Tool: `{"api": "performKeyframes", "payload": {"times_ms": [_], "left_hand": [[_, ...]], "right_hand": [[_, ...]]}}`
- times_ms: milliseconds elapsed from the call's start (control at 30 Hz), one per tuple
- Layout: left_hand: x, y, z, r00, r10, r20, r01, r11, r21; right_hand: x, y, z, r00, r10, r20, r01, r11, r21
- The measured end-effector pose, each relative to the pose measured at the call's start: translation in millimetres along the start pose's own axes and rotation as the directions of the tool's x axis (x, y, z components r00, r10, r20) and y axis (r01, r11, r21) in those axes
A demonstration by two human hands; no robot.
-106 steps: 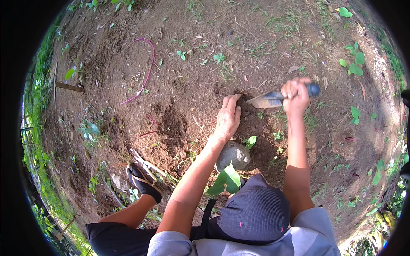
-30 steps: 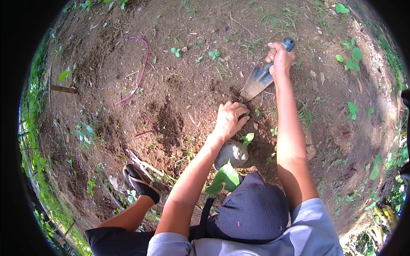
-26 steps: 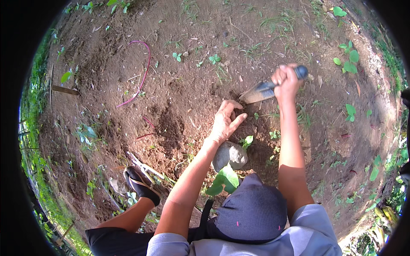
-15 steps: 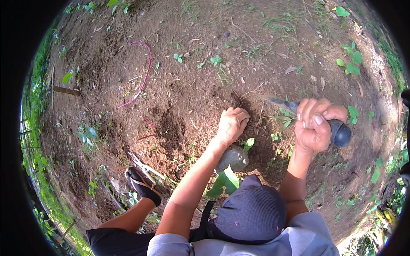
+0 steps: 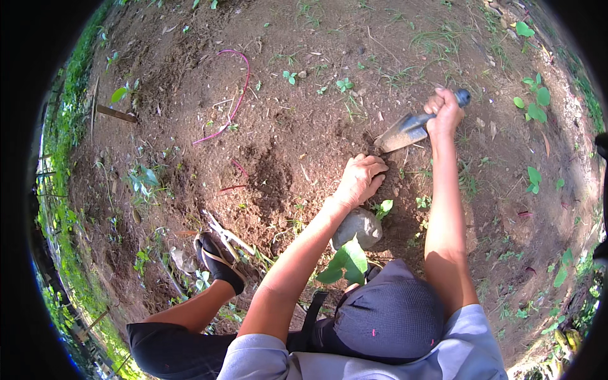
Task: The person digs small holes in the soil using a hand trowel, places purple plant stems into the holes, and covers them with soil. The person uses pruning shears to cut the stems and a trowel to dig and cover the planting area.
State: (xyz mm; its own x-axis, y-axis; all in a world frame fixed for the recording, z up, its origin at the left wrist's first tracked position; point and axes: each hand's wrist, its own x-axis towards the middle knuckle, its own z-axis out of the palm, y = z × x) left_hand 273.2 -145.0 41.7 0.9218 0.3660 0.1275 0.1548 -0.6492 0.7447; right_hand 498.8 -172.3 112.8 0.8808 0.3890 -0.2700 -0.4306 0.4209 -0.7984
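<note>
My right hand [image 5: 446, 113] is wrapped round the dark handle of a garden trowel [image 5: 405, 132]. The trowel's metal blade slants down to the left, its tip at the loose brown soil. Close below that tip, my left hand [image 5: 363, 180] is closed, fingers curled down against the soil at a small dug hollow. Whatever lies under those fingers is hidden. A grey rounded stone [image 5: 358, 228] sits just below my left wrist, beside a small seedling [image 5: 382, 208].
A pink-red cord [image 5: 242, 98] curves over the ground at the far left, near a short wooden stake [image 5: 116, 114]. Pale sticks [image 5: 229, 235] lie by a sandalled foot [image 5: 217, 261]. A broad green leaf [image 5: 345, 262] and dark knit cloth [image 5: 391, 310] are at the near side.
My right hand has moved away from me with the trowel, and the blade has swung so its broad face shows. My left hand stays at the hollow; the whole view has shifted slightly.
</note>
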Motion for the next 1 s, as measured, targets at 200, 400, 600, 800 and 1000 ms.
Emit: {"api": "performKeyframes", "payload": {"times_ms": [200,400,600,800,1000], "left_hand": [[-8.4,-11.1,-38.3,0.966,-0.093,-0.240,0.068,0.991,-0.112],[-5.5,-102.8,-153.7,0.637,-0.399,-0.659,0.631,0.761,0.148],[-27.1,-157.0,-212.3,0.534,-0.615,-0.580,0.833,0.267,0.484],[-32.7,-155.2,-211.9,0.552,-0.589,-0.591,0.833,0.358,0.422],[-22.1,-134.5,-191.4,0.606,-0.566,-0.560,0.782,0.551,0.290]], "right_hand": [[-84.5,13.5,-68.5,0.853,-0.405,0.329,0.391,0.914,0.109],[-102.8,-44.5,-29.2,0.723,-0.497,0.479,0.480,0.861,0.167],[-80.9,-15.2,30.9,0.768,-0.480,0.425,0.529,0.849,0.002],[-64.2,28.3,-59.6,0.850,-0.435,0.295,0.441,0.896,0.050],[-108.0,-6.8,-31.0,0.750,-0.387,0.536,0.480,0.876,-0.038]]}}
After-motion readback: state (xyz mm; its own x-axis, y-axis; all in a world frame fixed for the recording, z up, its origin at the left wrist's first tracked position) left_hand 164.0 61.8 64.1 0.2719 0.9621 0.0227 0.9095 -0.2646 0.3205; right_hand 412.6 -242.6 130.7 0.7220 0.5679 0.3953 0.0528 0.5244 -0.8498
